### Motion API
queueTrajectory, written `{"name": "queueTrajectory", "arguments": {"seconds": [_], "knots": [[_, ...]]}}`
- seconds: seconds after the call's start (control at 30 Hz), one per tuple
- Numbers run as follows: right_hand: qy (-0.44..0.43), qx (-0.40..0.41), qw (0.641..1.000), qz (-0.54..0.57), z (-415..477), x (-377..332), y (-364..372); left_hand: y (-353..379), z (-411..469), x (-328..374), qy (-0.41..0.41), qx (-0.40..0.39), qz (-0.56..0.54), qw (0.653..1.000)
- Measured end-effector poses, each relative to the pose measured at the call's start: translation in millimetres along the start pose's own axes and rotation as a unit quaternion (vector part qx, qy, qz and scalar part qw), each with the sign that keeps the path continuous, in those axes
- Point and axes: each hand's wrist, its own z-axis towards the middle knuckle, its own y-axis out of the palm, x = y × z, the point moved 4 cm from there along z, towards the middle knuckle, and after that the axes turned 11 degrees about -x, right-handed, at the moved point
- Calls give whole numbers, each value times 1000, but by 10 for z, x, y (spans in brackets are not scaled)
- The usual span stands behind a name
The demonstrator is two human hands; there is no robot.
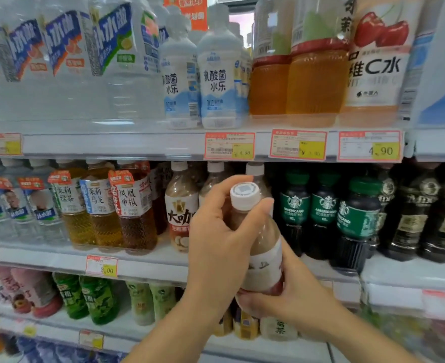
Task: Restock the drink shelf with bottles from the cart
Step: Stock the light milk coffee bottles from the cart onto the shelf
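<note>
Pale brown, milky liquid fills the clear bottle [265,247] that I am holding up in front of the drink shelf [150,267]. It has a white cap and a white-and-red label, and its top leans a little to the left. My left hand [216,239] is curled round the bottle's neck just under the cap, thumb on one side and fingers on the other. My right hand [294,297] wraps its base from below. Just behind the bottle and to its left stands a row of coffee bottles [180,213] with white caps and the same brown drink inside. To the right of the bottle are Americano bottles [326,213], green-capped and green-labelled, holding near-black liquid. Farther right are dark bottles [412,221] whose labels I cannot read. Left of the bottle, past the coffee row, are three tea bottles [135,213] with amber to reddish-brown tea. Beyond those stand clear water bottles [19,216]. Above the bottle, one level up, stand white bottles [221,74] with blue-and-white labels. Up and to the right are orange drink bottles [315,79], and beside them a cherry-labelled bottle [375,69]. Red-bordered price tags [229,146] hang between those and the bottle. Below and left of the bottle, green bottles [95,299] and pink bottles [33,292] fill a lower level.
</note>
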Motion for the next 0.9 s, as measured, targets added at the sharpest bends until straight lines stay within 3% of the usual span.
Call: {"name": "queueTrajectory", "arguments": {"seconds": [0.17, 0.23, 0.27, 0.33, 0.4, 0.57, 0.9], "knots": [[-26, 115, 992, -43, -286, 119, -244, 228, 14, -78, 10, -77, -39, 996], [-13, 146, 988, -44, -422, 237, -314, 190, -67, -354, 42, -77, 80, 993], [-4, 157, 987, -47, -482, 299, -344, 179, -131, -534, 52, -83, 186, 978], [18, 170, 983, -65, -569, 413, -400, 215, -287, -910, 60, -123, 405, 904], [39, 174, 979, -99, -613, 474, -436, 306, -426, -1174, 52, -179, 516, 836], [66, 174, 964, -188, -618, 523, -450, 464, -462, -1320, 55, -214, 580, 784], [51, 185, 961, -198, -581, 512, -557, 466, -301, -1348, 49, -224, 620, 750]]}}
